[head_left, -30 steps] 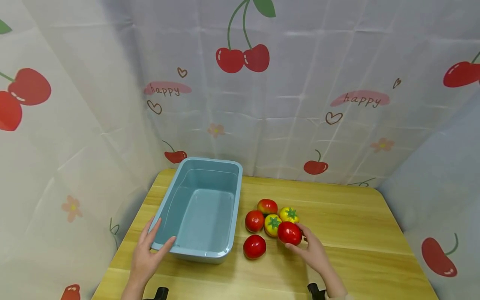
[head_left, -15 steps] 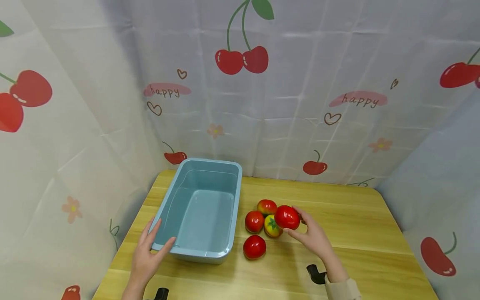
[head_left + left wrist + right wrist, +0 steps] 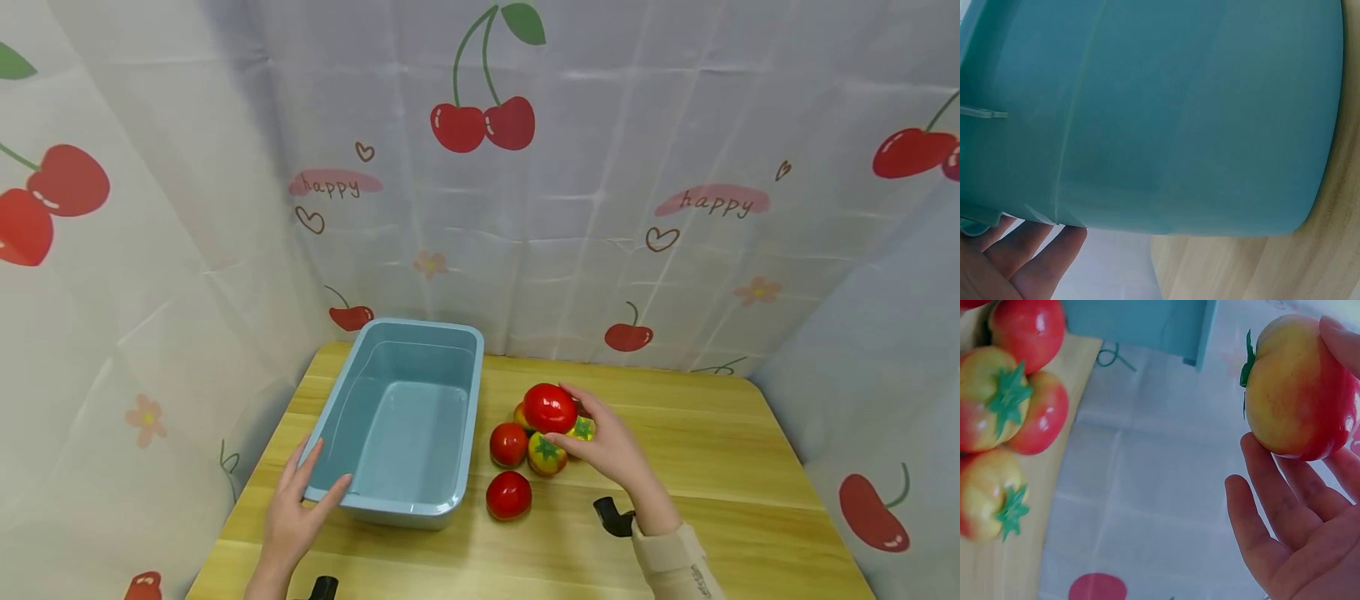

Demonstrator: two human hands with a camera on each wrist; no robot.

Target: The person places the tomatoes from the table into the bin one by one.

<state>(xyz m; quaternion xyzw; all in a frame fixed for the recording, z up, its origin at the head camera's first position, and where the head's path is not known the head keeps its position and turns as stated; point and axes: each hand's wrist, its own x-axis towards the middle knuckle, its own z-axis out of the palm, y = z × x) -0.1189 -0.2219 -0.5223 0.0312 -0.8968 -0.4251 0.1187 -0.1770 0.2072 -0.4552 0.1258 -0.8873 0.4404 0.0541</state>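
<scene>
My right hand (image 3: 600, 442) holds a red tomato (image 3: 550, 407) lifted above the pile on the wooden table (image 3: 712, 467); in the right wrist view the tomato (image 3: 1297, 387) shows yellow and red with a green calyx, gripped by my fingers (image 3: 1272, 506). Below it lie a red tomato (image 3: 509, 443), a yellow-red one (image 3: 546, 454), another red one (image 3: 509, 494) nearer me, and two partly hidden behind the held one. My left hand (image 3: 296, 508) grips the near left corner of the empty blue tub (image 3: 397, 417); its fingers (image 3: 1029, 262) show under the tub's wall (image 3: 1179, 112).
Cherry-print curtains (image 3: 600, 208) close in the table at the back and both sides. Bare wood lies to the right of the tomatoes and along the front edge. A black wrist mount (image 3: 615, 517) sits by my right sleeve.
My right hand has lifted the red tomato off the table and carried it up and leftward, toward the tub. The left hand has stayed on the tub's corner.
</scene>
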